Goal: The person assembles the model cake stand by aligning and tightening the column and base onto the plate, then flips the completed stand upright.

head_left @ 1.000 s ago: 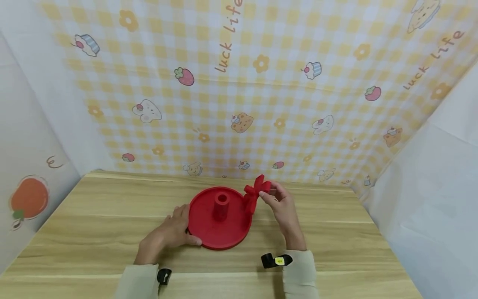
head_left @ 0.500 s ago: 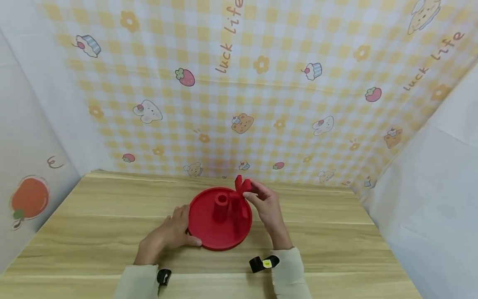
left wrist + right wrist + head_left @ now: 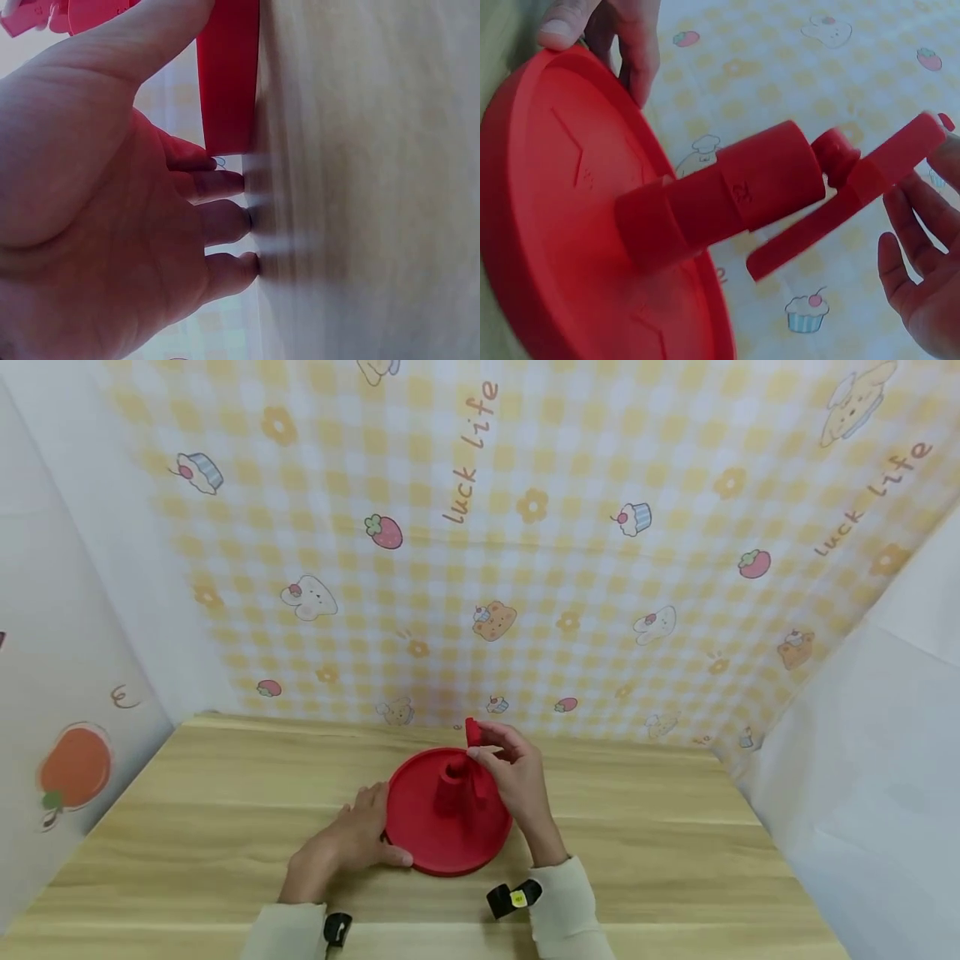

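A round red tray (image 3: pixel 412 831) with a raised rim lies on the table, a hollow red post (image 3: pixel 448 797) rising from its middle. My left hand (image 3: pixel 352 839) holds the tray's left edge, thumb at the near rim and fingers around the side. Between thumb and fingers my right hand (image 3: pixel 521 781) pinches a red star-shaped piece (image 3: pixel 885 165) with several arms. In the right wrist view, its short peg (image 3: pixel 836 154) points at the post's mouth, close against it; whether it has entered, I cannot tell. From the head, the right fingers partly hide the piece.
The wooden table (image 3: pixel 660 860) extends to both sides of the tray. Behind it hangs a yellow-checked cloth (image 3: pixel 570 577) with cartoon prints, and white cloth (image 3: pixel 870 760) closes off the right side. A black wrist strap (image 3: pixel 513 899) is on the right sleeve.
My right hand has carried the star-shaped piece left, from the tray's right rim to the post, turning it edge-on. The left hand keeps its place on the tray. The head view has tilted slightly.
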